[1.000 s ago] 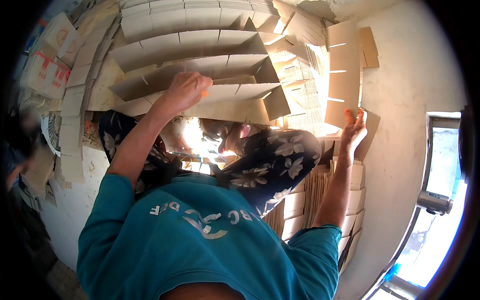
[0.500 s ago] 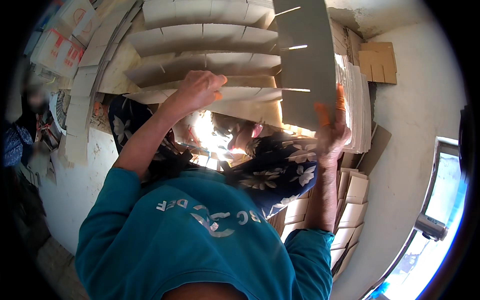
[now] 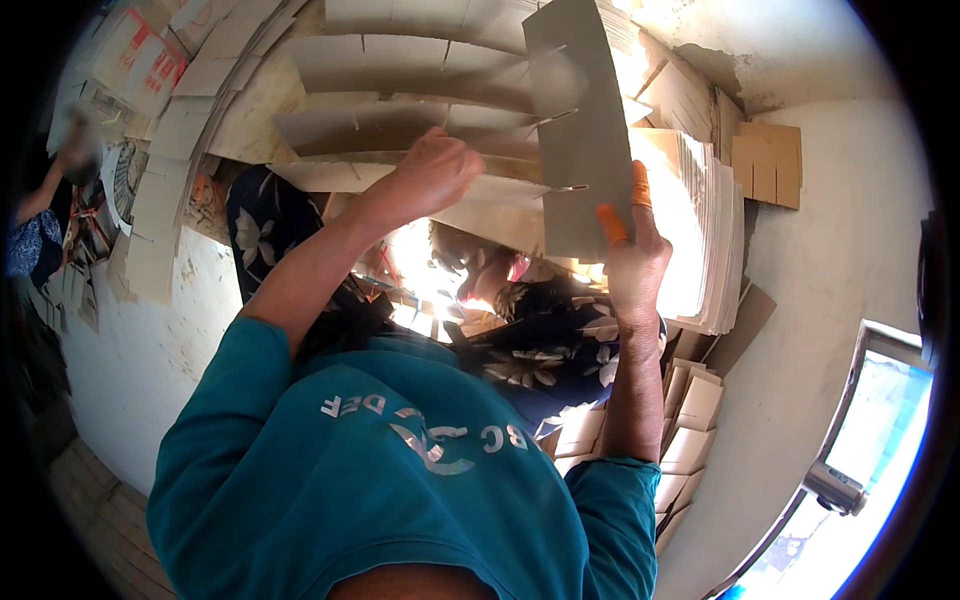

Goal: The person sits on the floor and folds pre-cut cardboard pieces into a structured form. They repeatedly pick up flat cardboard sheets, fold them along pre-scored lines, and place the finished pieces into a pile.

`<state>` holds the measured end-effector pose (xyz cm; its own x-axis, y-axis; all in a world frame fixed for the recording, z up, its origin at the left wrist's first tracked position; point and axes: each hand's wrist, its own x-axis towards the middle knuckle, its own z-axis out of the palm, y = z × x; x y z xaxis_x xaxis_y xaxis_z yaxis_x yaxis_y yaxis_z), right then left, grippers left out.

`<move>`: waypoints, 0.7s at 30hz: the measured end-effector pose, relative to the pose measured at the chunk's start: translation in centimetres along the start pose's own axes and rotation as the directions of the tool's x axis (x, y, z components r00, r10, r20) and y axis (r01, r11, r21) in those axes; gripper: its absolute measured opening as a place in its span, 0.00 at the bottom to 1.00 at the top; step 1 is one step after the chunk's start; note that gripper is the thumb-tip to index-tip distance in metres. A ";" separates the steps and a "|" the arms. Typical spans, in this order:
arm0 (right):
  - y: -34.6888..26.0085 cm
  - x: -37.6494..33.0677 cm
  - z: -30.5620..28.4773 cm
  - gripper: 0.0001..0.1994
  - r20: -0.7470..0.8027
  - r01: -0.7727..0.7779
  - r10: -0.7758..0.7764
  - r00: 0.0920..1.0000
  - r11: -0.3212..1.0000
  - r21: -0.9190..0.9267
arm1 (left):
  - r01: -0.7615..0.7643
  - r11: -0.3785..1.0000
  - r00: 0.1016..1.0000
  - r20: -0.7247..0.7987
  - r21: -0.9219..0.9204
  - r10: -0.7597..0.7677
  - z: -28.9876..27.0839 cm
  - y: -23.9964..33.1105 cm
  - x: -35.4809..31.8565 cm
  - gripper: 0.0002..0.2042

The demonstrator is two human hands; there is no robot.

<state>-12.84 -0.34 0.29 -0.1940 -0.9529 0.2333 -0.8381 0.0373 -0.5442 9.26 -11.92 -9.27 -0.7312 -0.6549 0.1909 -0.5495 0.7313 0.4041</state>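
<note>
Several slotted cardboard strips (image 3: pixel 400 65) stand on edge in rows in front of me, running left to right. My right hand (image 3: pixel 637 262), with orange coverings on its thumb and a finger, grips a grey slotted cardboard strip (image 3: pixel 578 130) by its near right edge. This strip stands crosswise at the right ends of the rows, tilted a little; its slots line up near their ends. How deep they interlock I cannot tell. My left hand (image 3: pixel 437 178) is closed at the nearest row strip (image 3: pixel 320 178), its fingertips partly hidden.
A thick stack of pale cardboard sheets (image 3: pixel 705 235) stands at the right, with a brown cardboard piece (image 3: pixel 767 165) by the wall. Folded cardboard pieces (image 3: pixel 690 430) lie below. At the left are layered cardboard strips (image 3: pixel 165 215), a printed carton (image 3: pixel 135 60) and another person's arm (image 3: pixel 45 195).
My right hand has brought the crosswise strip leftward, and it now leans more. My left hand has shifted right along the nearest row. The whole view has moved slightly.
</note>
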 end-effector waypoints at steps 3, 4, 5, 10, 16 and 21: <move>-0.9 0.7 0.0 0.29 0.072 -0.070 0.065 0.995 0.995 0.066 | -0.002 1.000 1.000 -0.020 0.015 0.002 0.2 -0.2 0.1 0.10; -0.9 0.8 0.1 0.29 0.071 -0.070 0.065 0.995 0.996 0.063 | 0.006 1.000 1.000 0.008 -0.008 -0.006 0.2 -0.3 0.0 0.10; -0.9 0.9 0.2 0.29 0.067 -0.070 0.066 0.996 0.996 0.057 | 0.010 0.999 0.999 0.034 -0.032 -0.009 -0.3 -0.2 0.1 0.10; 0.6 0.3 0.9 0.29 0.102 -0.019 0.025 0.994 0.998 -0.058 | 0.082 0.983 0.972 -0.206 -0.166 -0.116 -1.9 -0.2 2.3 0.11; -0.9 1.3 0.0 0.29 0.199 -0.173 0.172 0.965 0.985 -0.014 | 0.025 0.997 0.918 -0.396 0.072 0.006 -0.4 -4.0 4.9 0.05; 1.1 1.2 0.8 0.29 0.129 -0.041 0.046 0.991 0.998 -0.042 | 0.013 1.000 0.968 -0.251 0.016 -0.009 -1.0 -4.4 5.8 0.07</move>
<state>-13.61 -1.67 -0.69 -0.1646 -0.9811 0.1019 -0.8501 0.0887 -0.5191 7.85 -19.15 -9.02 -0.6016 -0.6883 0.4053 -0.5657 0.7254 0.3922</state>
